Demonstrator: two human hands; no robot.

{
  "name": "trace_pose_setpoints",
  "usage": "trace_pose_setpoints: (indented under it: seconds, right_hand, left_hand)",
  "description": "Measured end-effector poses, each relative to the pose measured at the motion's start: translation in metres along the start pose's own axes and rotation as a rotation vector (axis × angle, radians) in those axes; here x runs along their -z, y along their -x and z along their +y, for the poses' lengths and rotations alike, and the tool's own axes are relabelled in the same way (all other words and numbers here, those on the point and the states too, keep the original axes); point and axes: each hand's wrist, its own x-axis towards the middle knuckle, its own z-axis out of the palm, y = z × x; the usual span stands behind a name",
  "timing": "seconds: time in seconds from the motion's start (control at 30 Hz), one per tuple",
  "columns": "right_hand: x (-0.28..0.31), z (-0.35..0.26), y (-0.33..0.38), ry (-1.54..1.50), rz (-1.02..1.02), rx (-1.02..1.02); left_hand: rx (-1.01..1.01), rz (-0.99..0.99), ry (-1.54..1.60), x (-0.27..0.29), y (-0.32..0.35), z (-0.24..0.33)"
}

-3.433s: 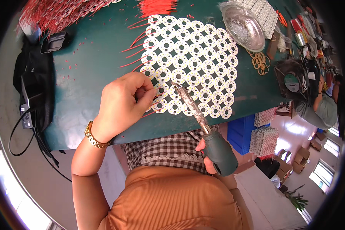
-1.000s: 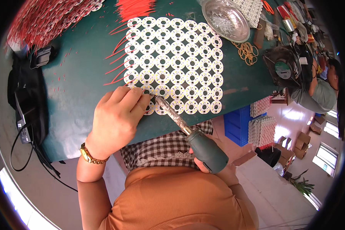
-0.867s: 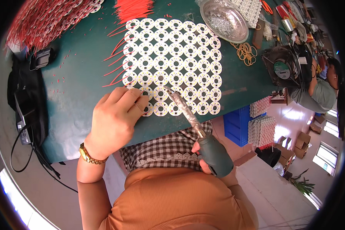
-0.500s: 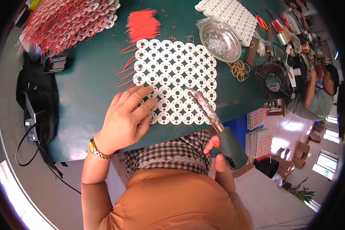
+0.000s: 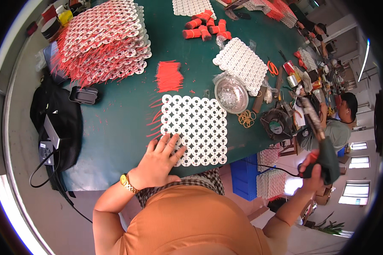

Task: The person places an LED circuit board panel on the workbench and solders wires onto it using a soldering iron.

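Note:
A square panel of white round circuit boards (image 5: pixel 195 131) lies on the green table in front of me. Several red wires (image 5: pixel 155 124) stick out from its left edge. My left hand (image 5: pixel 157 163) rests on the panel's lower left part, fingers spread, holding nothing that I can see. Off to the right, past the table edge, my right hand (image 5: pixel 311 174) is closed around the handle of a dark soldering gun (image 5: pixel 329 155). Its metal barrel points up and away from me, apart from the panel. Beyond the panel sits a pile of short red wires (image 5: pixel 169 76).
A metal bowl (image 5: pixel 231 94) stands right of the panel, near rubber bands (image 5: pixel 246 119) and a fan (image 5: pixel 277 123). White panels (image 5: pixel 241 63) lie behind it. A tall wired stack (image 5: pixel 102 38) fills the far left. Bundled red wires (image 5: pixel 205 26) lie farther back. A co-worker (image 5: pixel 337 127) sits at right.
My right hand has carried the soldering gun from over the panel out to the right. The view has shifted, showing more of the far table. My left hand stays on the panel.

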Motion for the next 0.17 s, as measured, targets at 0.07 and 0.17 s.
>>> trace_pose_setpoints:
  seconds: [0.07,0.17]
  right_hand:
    - [-0.034,0.031,0.004,-0.159,-0.051,-0.143]
    - [-0.112,0.062,0.022,-0.538,-0.09,-0.39]
  left_hand:
    - [-0.058,0.021,-0.016,-0.007,-0.005,0.004]
    - [-0.079,0.002,-0.027,-0.008,-0.014,0.006]
